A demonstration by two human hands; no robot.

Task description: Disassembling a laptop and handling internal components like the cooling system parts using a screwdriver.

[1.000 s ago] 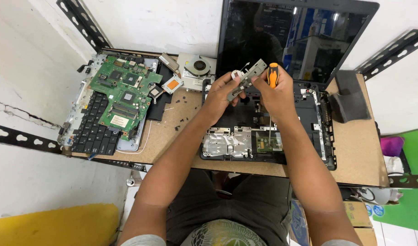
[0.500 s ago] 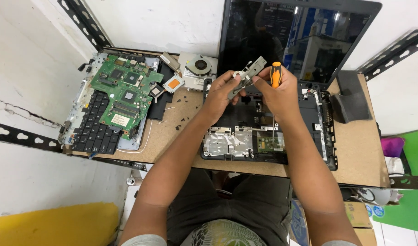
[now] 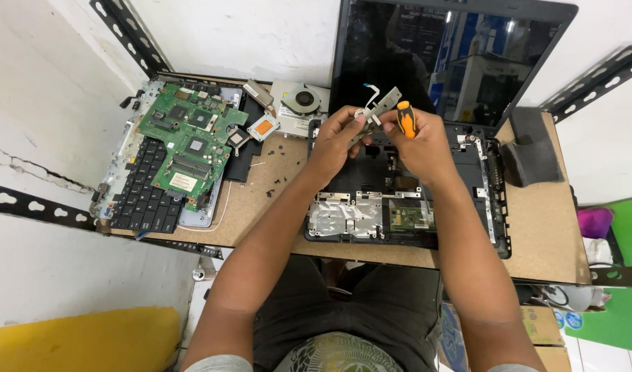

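- Far left of the hands: black slotted metal bracket (image 3: pixel 33 209) on a white wall w/ a crack; yellow patch low left.
- Left of the left hand, well apart: black keyboard (image 3: pixel 142 200) lying on the wooden table (image 3: pixel 261 200), w/ a green motherboard (image 3: pixel 190 141) resting on top, tilted, covering its upper part.
- Nearer the left hand: small part w/ an orange square (image 3: pixel 264 127) and a heatsink w/ round fan (image 3: pixel 301 100), both beyond & left of the knuckles. Tiny dark screws (image 3: pixel 278 186) scattered on the table just left of the left forearm.
- Left hand (image 3: pixel 338 138): raised over the laptop base, fingers closed narrow around a grey metal bracket (image 3: pixel 379 110), which sticks up between both hands, tilted; a thin white ribbon loops at its top.
- Right hand (image 3: pixel 419 145): touching the left, fist closed on a screwdriver w/ orange-black handle (image 3: pixel 406 118); tip is hidden, can't tell where it sits.
- Under both hands: opened black laptop base (image 3: pixel 495 207), the only tray-like thing; inside it a silver shield plate (image 3: pixel 343 215) and a small green board (image 3: pixel 412 217), both below the wrists. Dark screen (image 3: pixel 412 55) stands upright behind the hands, w/ reflections.
- Right of the right hand: dark grey block (image 3: pixel 533 155) on the table, just beside the base's edge.
- Far right: another slotted bracket (image 3: pixel 598 79) on the wall; green surface and pink item past the table edge.
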